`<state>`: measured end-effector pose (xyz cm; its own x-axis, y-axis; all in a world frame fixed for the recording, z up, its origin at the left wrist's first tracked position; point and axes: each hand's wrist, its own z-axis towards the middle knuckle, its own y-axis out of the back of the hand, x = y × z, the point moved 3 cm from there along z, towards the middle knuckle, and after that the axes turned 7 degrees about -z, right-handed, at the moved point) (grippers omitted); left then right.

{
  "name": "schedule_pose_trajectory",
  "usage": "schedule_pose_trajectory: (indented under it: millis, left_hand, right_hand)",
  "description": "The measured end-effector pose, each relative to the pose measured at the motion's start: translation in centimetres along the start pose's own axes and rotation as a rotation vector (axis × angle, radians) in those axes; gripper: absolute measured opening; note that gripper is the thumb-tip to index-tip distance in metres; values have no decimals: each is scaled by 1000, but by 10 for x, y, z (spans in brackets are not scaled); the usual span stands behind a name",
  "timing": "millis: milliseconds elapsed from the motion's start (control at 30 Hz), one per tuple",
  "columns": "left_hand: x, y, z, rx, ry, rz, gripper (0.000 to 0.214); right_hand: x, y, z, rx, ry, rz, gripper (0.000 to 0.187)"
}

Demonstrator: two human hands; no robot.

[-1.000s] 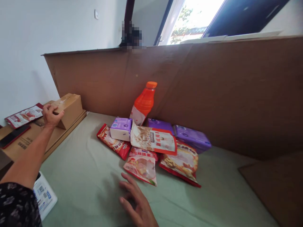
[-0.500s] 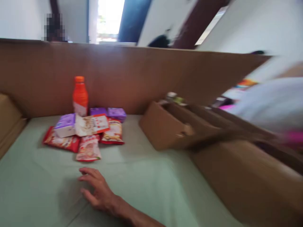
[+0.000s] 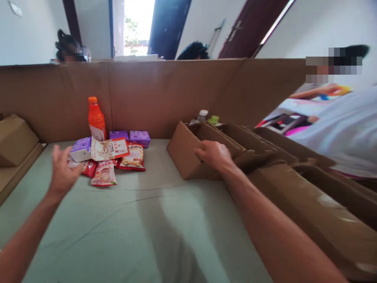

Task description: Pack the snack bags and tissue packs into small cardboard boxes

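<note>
My left hand (image 3: 62, 171) is open, its fingers apart, at the left side of a pile of packets. Closest to it are a purple tissue pack (image 3: 81, 150) and a red snack packet (image 3: 90, 168) partly hidden below. A white and orange packet (image 3: 107, 149) lies on top of the pile, with a red and yellow packet (image 3: 134, 157) and a pink and white packet (image 3: 104, 175) around it. Behind stands an orange bottle (image 3: 96, 120), upright. My right hand (image 3: 215, 153) is closed at the near side of a cardboard box (image 3: 182, 151), fingers curled against its edge.
Two more purple packs (image 3: 139, 138) lie by the back cardboard wall (image 3: 165, 90). A clear bottle with a white cap (image 3: 203, 114) and a green item (image 3: 213, 119) poke up behind the box. More cardboard compartments (image 3: 309, 196) line the right. People are beyond the wall.
My right hand has moved from the middle of the green surface, where it was open, to the cardboard box on the right. My left hand has come into view beside the packets.
</note>
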<state>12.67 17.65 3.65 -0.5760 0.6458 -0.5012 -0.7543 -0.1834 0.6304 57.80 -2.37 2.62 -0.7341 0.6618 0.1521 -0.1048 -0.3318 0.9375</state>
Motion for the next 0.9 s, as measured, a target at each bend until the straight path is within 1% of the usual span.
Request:
schedule_pose_trajectory:
  millis: [67, 133, 200, 267, 300, 333, 367, 433, 500, 567, 633, 667, 733, 800, 867, 900]
  left_hand:
    - [-26, -20, -36, 98, 2, -45, 61]
    - [-56, -37, -71, 247, -26, -217, 65]
    - [-81, -43, -104, 374, -58, -377, 72]
    - [-94, -39, -134, 425, -51, -512, 82]
    - [-96, -35, -147, 423, -35, -565, 87]
    - [-95, -29, -158, 408, -17, -606, 93]
    - [-93, -22, -168, 388, -4, -634, 98]
    - [-89, -6, -183, 348, 1, -654, 102]
    - [-86, 14, -192, 275, -3, -652, 99]
    - [-86, 33, -197, 176, -14, -649, 92]
    - [-86, 46, -197, 120, -23, -605, 79]
    - [-86, 49, -195, 116, -27, -571, 70]
    - [-83, 50, -191, 124, -34, -494, 53]
    - [-78, 45, -184, 114, -60, -444, 40]
    - [-74, 38, -178, 99, -109, -425, 42]
    - [-73, 34, -175, 92, -138, -427, 47]
  right_hand:
    - [-10, 10, -23, 39, 96, 39, 33]
    - [-21, 23, -62, 50, 259, 122, 38]
    - [-23, 38, -107, 10, 576, 324, 35]
    - [-18, 51, -148, 0, 821, 439, 22]
    - [-12, 57, -165, 8, 905, 472, 16]
    - [-3, 61, -178, 24, 963, 494, 13]
    - [7, 65, -188, 42, 999, 517, 16]
    - [31, 69, -200, 88, 1029, 558, 21]
    - [57, 69, -208, 125, 1042, 562, 26]
    - [83, 65, -214, 137, 1060, 537, 31]
    - [107, 59, -219, 136, 1082, 520, 34]
    - [118, 57, -221, 135, 1100, 527, 34]
    - [131, 55, -222, 138, 1119, 548, 36]
    - [133, 58, -218, 162, 1136, 592, 34]
    - [124, 64, -205, 172, 1117, 707, 32]
    - [117, 67, -193, 152, 1082, 790, 35]
